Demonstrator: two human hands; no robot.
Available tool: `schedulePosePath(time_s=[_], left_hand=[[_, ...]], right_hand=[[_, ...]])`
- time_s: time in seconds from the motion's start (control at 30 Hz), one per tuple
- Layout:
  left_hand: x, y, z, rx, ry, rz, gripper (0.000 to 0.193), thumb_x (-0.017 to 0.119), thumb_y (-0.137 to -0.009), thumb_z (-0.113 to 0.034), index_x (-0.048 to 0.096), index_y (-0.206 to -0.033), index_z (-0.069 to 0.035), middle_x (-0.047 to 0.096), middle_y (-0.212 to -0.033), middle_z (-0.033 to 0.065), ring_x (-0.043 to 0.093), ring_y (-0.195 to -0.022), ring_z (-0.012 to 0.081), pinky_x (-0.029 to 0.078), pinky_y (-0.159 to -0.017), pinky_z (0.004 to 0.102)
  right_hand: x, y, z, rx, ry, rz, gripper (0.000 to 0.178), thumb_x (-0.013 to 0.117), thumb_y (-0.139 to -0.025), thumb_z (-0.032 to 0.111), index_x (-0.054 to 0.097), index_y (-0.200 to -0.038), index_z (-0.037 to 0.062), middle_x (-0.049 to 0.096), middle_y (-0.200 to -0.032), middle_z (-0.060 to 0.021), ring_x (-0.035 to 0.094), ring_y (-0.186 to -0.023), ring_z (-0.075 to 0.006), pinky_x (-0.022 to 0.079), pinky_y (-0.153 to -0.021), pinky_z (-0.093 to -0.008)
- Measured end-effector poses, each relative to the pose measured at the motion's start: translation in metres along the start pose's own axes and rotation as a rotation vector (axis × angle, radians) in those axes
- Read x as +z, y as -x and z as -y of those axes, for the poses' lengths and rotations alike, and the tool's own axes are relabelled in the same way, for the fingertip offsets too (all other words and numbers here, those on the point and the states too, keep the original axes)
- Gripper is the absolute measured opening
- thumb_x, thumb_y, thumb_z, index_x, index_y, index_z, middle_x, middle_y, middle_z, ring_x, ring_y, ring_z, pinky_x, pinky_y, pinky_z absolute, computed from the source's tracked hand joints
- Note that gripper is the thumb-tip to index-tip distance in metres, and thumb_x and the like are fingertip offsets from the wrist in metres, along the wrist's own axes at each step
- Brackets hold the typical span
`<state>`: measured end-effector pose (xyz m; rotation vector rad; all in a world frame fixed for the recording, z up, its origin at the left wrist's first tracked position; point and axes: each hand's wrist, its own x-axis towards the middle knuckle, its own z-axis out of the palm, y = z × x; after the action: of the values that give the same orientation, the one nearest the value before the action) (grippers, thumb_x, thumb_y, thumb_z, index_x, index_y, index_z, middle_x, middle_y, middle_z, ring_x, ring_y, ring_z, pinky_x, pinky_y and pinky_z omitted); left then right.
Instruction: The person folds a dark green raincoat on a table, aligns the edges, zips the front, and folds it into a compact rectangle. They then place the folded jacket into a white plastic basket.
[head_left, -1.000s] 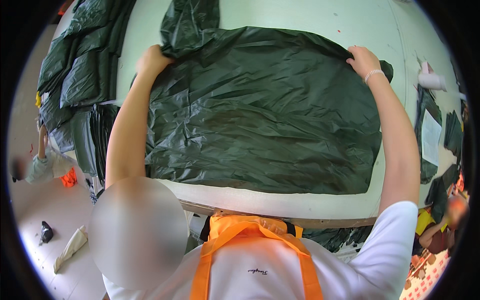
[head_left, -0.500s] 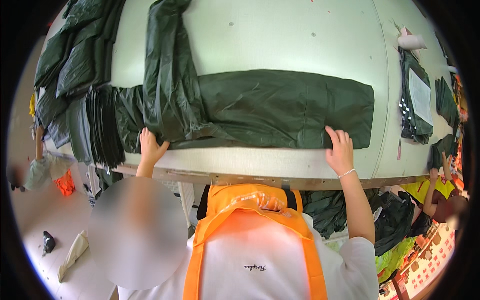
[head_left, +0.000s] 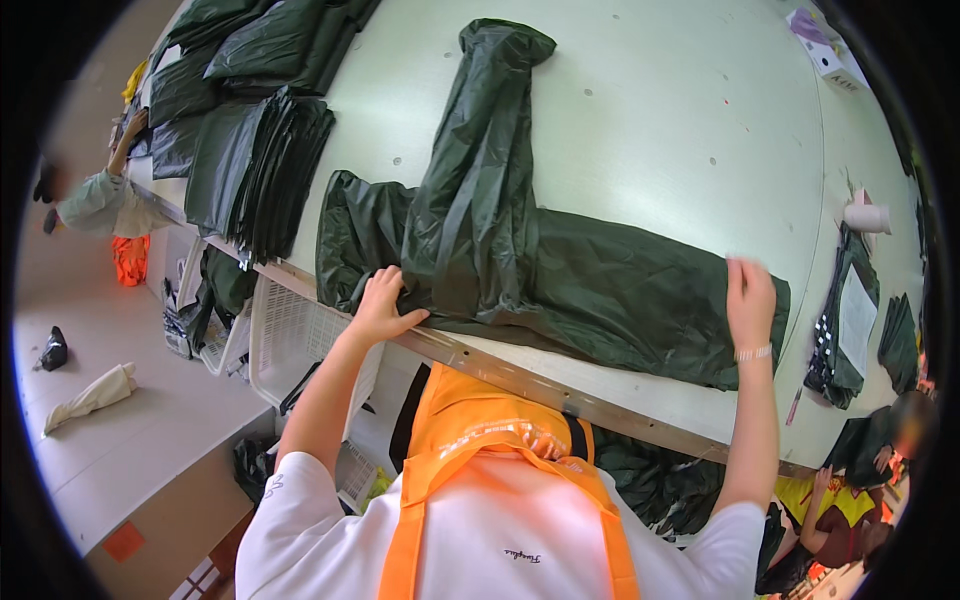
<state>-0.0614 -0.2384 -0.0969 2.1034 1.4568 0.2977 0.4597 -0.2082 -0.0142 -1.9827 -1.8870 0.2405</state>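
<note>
A dark green, shiny garment [head_left: 640,290] lies folded into a long strip along the table's near edge, with one sleeve [head_left: 480,150] stretched away across the table. My left hand [head_left: 382,305] rests on its near edge, left of the sleeve, fingers on the fabric and thumb spread apart. Over the strip's right end is my right hand [head_left: 750,305], its slightly blurred fingertips at the far edge. Whether they pinch the cloth cannot be made out.
A pile of folded dark green garments [head_left: 265,165] stands on the left, with more bundles [head_left: 265,45] behind. On the right lie a white roll [head_left: 867,218] and a garment with a paper sheet [head_left: 855,310]. White baskets [head_left: 300,345] sit below the table edge. Co-workers are at both sides.
My right hand has moved from the near edge of the garment's right end to its far edge. My left hand stays at the near edge. The whole view has turned and shifted.
</note>
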Motion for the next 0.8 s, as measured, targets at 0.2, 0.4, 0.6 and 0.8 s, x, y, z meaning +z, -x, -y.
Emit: schedulePosePath(time_s=[0.2, 0.4, 0.6, 0.8], left_hand=[[-0.006, -0.001, -0.002, -0.093, -0.052, 0.057, 0.044, 0.074, -0.066, -0.032, 0.053, -0.088, -0.001, 0.050, -0.092, 0.0141, 0.047, -0.090, 0.0330, 0.038, -0.076, 0.0396], [-0.009, -0.002, -0.006, -0.118, 0.041, 0.010, 0.044, 0.075, -0.067, -0.030, 0.054, -0.094, -0.003, 0.050, -0.093, 0.0125, 0.048, -0.092, 0.0319, 0.038, -0.077, 0.0398], [-0.020, -0.002, 0.000, -0.150, 0.100, 0.098, 0.041, 0.074, -0.066, -0.026, 0.057, -0.097, -0.004, 0.052, -0.095, 0.0100, 0.049, -0.094, 0.0286, 0.039, -0.080, 0.0377], [-0.059, -0.019, -0.001, 0.219, 0.141, -0.135, 0.028, 0.073, -0.063, -0.020, 0.055, -0.083, -0.010, 0.056, -0.090, 0.0040, 0.053, -0.093, 0.0220, 0.037, -0.084, 0.0375]], right_hand=[[0.108, -0.197, 0.149, -0.236, -0.264, 0.100, 0.029, 0.049, -0.091, 0.027, 0.065, -0.094, 0.0032, 0.063, -0.094, -0.0176, 0.059, -0.089, -0.0339, 0.047, -0.078, -0.0393], [0.232, -0.340, 0.288, -0.484, 0.104, 0.211, 0.028, 0.052, -0.088, 0.030, 0.067, -0.099, 0.0082, 0.063, -0.107, -0.0136, 0.058, -0.101, -0.0319, 0.047, -0.087, -0.0389], [0.239, -0.352, 0.264, -0.230, 0.551, 0.651, 0.036, 0.060, -0.072, 0.023, 0.065, -0.101, 0.0027, 0.063, -0.108, -0.0190, 0.061, -0.102, -0.0325, 0.049, -0.087, -0.0405], [-0.071, -0.302, -0.041, 0.238, 0.193, 0.173, 0.041, 0.056, -0.087, 0.038, 0.063, -0.094, -0.0017, 0.061, -0.079, -0.0054, 0.053, -0.074, -0.0127, 0.042, -0.065, -0.0295]])
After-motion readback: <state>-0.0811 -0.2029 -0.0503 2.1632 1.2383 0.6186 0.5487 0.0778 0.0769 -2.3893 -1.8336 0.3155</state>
